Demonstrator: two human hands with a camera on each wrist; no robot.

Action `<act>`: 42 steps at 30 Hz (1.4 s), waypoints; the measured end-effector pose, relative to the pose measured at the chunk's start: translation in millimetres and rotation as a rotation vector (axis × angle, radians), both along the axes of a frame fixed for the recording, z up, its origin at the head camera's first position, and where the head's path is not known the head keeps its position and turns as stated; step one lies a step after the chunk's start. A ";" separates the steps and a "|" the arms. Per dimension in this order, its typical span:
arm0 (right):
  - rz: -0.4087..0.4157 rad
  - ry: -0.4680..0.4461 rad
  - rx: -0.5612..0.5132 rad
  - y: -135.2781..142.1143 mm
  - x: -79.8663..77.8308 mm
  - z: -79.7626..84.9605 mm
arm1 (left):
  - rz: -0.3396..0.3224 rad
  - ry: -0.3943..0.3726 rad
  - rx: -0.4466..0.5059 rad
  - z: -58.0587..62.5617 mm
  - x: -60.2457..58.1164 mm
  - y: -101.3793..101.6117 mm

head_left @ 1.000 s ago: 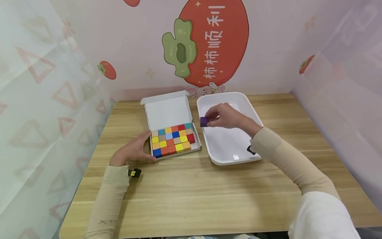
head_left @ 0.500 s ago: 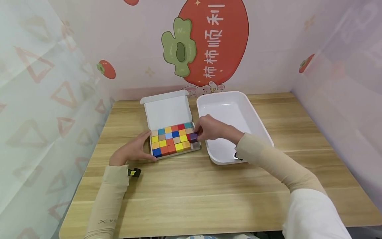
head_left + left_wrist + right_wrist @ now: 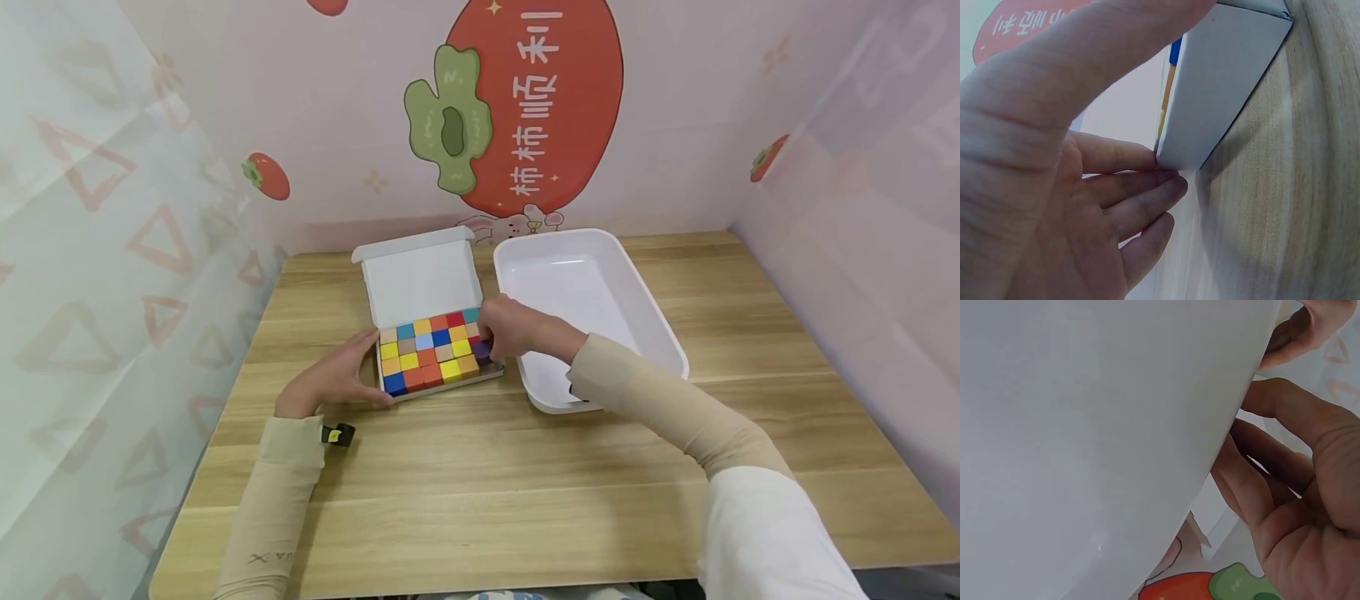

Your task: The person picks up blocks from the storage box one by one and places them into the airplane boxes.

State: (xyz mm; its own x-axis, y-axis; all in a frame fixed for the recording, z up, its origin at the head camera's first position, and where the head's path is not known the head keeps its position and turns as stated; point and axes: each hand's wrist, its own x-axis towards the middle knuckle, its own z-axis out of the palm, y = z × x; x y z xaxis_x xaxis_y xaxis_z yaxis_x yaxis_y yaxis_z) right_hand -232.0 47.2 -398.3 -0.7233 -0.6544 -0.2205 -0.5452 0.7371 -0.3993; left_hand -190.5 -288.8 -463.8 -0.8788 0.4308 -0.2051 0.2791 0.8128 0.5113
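A white cardboard box (image 3: 442, 390) full of coloured wooden cubes lies with its lid up, left of the table's middle. My left hand (image 3: 330, 377) holds its left end, thumb at the near corner and fingers at the far one; in the left wrist view the fingers (image 3: 1141, 203) touch the box's white wall (image 3: 1225, 81). At the right end of the rows, my right hand (image 3: 517, 327) pinches a purple cube (image 3: 482, 352), partly covered by the fingers. The right wrist view shows the curled right hand (image 3: 1297, 481), its fingertips hidden behind a white rim.
Right of the box stands a white plastic tray (image 3: 577, 292), with the right forearm reaching across its near part. The box lid (image 3: 423, 283) leans back toward the printed wall (image 3: 337, 108). Bare wooden tabletop (image 3: 480, 492) lies in front.
My right hand has carried the purple cube left from above the tray into the right end of the box, slightly lower and farther in now. The left hand has stayed put.
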 end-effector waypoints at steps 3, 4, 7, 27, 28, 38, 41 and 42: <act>0.000 -0.018 0.021 0.2 0.1 -0.5 | 0.002 0.001 -0.005 0.9 0.1 0.5; 0.002 -0.023 0.024 0.1 0.2 -0.9 | 0.004 -0.001 -0.002 1.2 0.2 0.6; 0.004 -0.017 0.044 -1.2 0.3 -3.6 | 0.012 -0.006 0.002 0.8 0.0 0.6; 0.099 0.148 0.264 -8.4 9.4 5.9 | 0.021 -0.023 0.011 0.3 2.1 1.7; 0.085 0.130 0.255 -5.3 9.7 11.4 | 0.019 -0.023 0.010 0.0 2.0 2.2; -0.124 0.017 0.274 49.6 33.7 55.3 | 0.024 -0.027 -0.004 -3.2 2.4 2.5; -0.170 0.028 0.235 75.6 42.9 58.8 | 0.021 -0.021 0.007 -2.7 1.8 1.8; -0.185 0.032 0.223 84.8 45.8 59.1 | 0.019 -0.017 0.010 -2.5 1.5 1.7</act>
State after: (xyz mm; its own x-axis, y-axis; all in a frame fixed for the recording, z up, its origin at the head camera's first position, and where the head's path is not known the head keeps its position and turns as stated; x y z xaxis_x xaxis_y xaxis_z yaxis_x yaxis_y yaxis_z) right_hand -186.1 132.0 -339.2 -0.8349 -0.4484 -0.3190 -0.4030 0.8930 -0.2006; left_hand -189.0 -287.2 -466.3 -0.8832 0.4163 -0.2161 0.2549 0.8127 0.5239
